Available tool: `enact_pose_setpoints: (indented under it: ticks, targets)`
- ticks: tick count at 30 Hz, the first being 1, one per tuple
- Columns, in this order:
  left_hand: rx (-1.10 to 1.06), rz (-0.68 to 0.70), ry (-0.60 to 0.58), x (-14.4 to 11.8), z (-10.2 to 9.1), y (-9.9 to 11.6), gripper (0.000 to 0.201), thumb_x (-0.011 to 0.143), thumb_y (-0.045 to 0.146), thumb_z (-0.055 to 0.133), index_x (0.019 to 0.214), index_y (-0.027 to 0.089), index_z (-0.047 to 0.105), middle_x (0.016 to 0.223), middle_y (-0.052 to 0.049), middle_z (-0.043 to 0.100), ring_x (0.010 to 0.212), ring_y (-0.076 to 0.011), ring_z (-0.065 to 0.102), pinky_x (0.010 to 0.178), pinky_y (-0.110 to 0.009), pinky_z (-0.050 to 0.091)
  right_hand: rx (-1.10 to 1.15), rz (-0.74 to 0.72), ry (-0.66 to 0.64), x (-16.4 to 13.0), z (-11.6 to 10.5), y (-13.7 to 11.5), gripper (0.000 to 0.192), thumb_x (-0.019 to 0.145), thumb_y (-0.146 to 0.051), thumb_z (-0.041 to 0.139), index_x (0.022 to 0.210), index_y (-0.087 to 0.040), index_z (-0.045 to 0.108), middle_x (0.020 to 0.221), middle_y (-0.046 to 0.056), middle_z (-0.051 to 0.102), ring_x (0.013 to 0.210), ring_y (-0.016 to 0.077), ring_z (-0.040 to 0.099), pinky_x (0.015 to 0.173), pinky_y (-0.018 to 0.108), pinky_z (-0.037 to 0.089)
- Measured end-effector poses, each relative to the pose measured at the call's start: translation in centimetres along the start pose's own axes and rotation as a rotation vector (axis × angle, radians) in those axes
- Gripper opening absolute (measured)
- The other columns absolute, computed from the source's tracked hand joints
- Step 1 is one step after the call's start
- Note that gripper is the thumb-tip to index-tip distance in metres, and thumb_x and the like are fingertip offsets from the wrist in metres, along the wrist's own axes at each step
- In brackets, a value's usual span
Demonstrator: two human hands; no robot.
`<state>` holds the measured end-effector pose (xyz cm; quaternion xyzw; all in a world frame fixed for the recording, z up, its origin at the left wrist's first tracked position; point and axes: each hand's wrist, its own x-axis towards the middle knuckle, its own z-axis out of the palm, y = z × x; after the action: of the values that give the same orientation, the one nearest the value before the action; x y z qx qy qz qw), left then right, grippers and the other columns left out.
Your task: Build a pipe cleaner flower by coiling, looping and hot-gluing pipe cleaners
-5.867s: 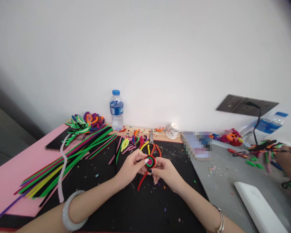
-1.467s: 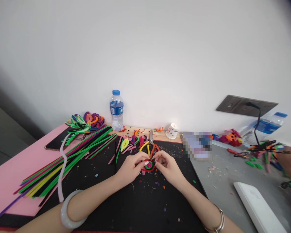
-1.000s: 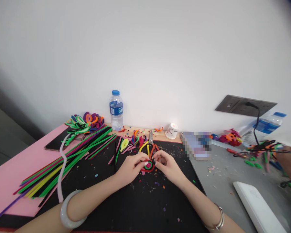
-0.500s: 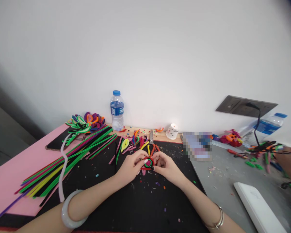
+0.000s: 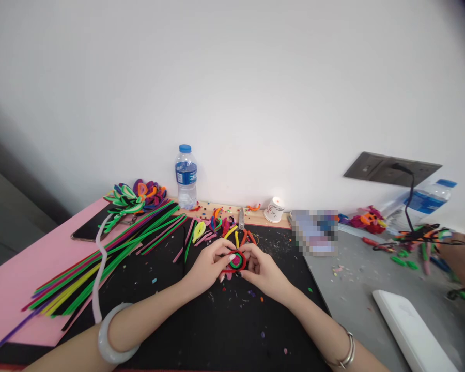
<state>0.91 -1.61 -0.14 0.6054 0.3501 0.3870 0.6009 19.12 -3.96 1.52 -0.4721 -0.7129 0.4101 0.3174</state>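
Our left hand (image 5: 206,266) and right hand (image 5: 266,271) pinch the coil (image 5: 236,260), whose red tail no longer dangles, so winding seems further along.

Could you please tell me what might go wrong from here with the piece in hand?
The multicolored coil is pinched by the left hand, with the fingers of the right hand at its edge; if the grip slackens, it might unwind.

Small scraps lie on the black mat around the hands, so bits could cling to the fuzzy coil.

The upright bottle might tip if bumped by a careless reach.
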Motion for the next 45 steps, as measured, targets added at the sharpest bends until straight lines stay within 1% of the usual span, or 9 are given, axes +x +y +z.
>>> enact_pose_setpoints:
  ticks: [4, 10, 17, 23, 33, 40, 43, 45]
  targets:
    - [-0.010, 0.004, -0.007, 0.0, 0.0, 0.0, 0.015, 0.083, 0.029, 0.052, 0.094, 0.019, 0.050, 0.068, 0.002, 0.059, 0.041, -0.0068, 0.051, 0.035, -0.015, 0.033, -0.036, 0.000, 0.003, -0.1, 0.2, 0.0, 0.040, 0.071, -0.007, 0.057, 0.107, -0.024, 0.049, 0.071, -0.006, 0.048, 0.053, 0.0059, 0.039, 0.050, 0.018, 0.033]
    - [0.001, 0.002, -0.002, 0.2, -0.1, 0.0, 0.014, 0.083, 0.028, 0.052, 0.093, 0.018, 0.050, 0.068, 0.002, 0.060, 0.040, -0.0068, 0.052, 0.034, -0.015, 0.034, -0.057, -0.020, 0.006, -0.1, 0.2, 0.1, 0.039, 0.073, -0.009, 0.056, 0.108, -0.023, 0.048, 0.070, -0.006, 0.047, 0.053, 0.0060, 0.040, 0.049, 0.017, 0.034]
    - [-0.001, 0.004, 0.004, 0.1, -0.1, 0.6, 0.016, 0.082, 0.029, 0.054, 0.092, 0.017, 0.050, 0.071, 0.001, 0.061, 0.040, -0.0064, 0.053, 0.034, -0.014, 0.035, -0.090, -0.026, -0.008, 0.1, 0.1, 0.3, 0.039, 0.073, -0.012, 0.058, 0.109, -0.023, 0.048, 0.073, -0.004, 0.050, 0.054, 0.0070, 0.042, 0.050, 0.018, 0.036]
    - [0.046, -0.013, 0.023, 0.2, -0.2, 0.6, 0.017, 0.081, 0.030, 0.055, 0.091, 0.017, 0.051, 0.069, 0.002, 0.061, 0.034, -0.0025, 0.042, 0.033, -0.014, 0.033, -0.110, -0.026, -0.018, 0.1, 0.1, 0.4, 0.041, 0.073, -0.012, 0.058, 0.111, -0.023, 0.046, 0.069, -0.005, 0.048, 0.053, 0.0077, 0.043, 0.051, 0.019, 0.036]
    - [0.057, -0.017, 0.024, 0.2, -0.3, 0.5, 0.018, 0.080, 0.031, 0.055, 0.092, 0.018, 0.052, 0.071, 0.002, 0.062, 0.034, -0.0028, 0.042, 0.033, -0.015, 0.034, -0.138, -0.027, -0.032, 0.1, 0.1, 0.2, 0.041, 0.073, -0.013, 0.058, 0.111, -0.023, 0.046, 0.068, -0.007, 0.047, 0.052, 0.0073, 0.044, 0.052, 0.019, 0.037]
    - [0.011, -0.003, 0.036, 0.0, -0.1, 1.3, 0.018, 0.080, 0.030, 0.056, 0.091, 0.016, 0.051, 0.070, 0.002, 0.061, 0.035, -0.0029, 0.044, 0.033, -0.014, 0.032, -0.134, -0.022, -0.047, 0.1, 0.1, 0.2, 0.040, 0.073, -0.013, 0.058, 0.111, -0.024, 0.048, 0.065, -0.007, 0.049, 0.050, 0.0075, 0.045, 0.050, 0.018, 0.036]
    - [0.013, 0.006, 0.063, 0.0, -0.1, 1.4, 0.018, 0.080, 0.031, 0.057, 0.090, 0.017, 0.052, 0.071, 0.002, 0.061, 0.034, -0.0017, 0.042, 0.032, -0.013, 0.031, -0.137, -0.026, -0.046, 0.1, 0.2, 0.3, 0.039, 0.074, -0.015, 0.059, 0.111, -0.024, 0.049, 0.068, -0.005, 0.052, 0.051, 0.0076, 0.045, 0.050, 0.019, 0.037]
    - [0.006, 0.009, 0.097, 0.0, -0.1, 1.3, 0.019, 0.079, 0.032, 0.057, 0.090, 0.017, 0.052, 0.074, 0.001, 0.062, 0.033, -0.0013, 0.041, 0.032, -0.014, 0.031, -0.131, -0.031, -0.049, 0.2, 0.2, 0.3, 0.033, 0.075, -0.016, 0.059, 0.107, -0.023, 0.050, 0.071, -0.005, 0.054, 0.052, 0.0079, 0.046, 0.051, 0.019, 0.038]
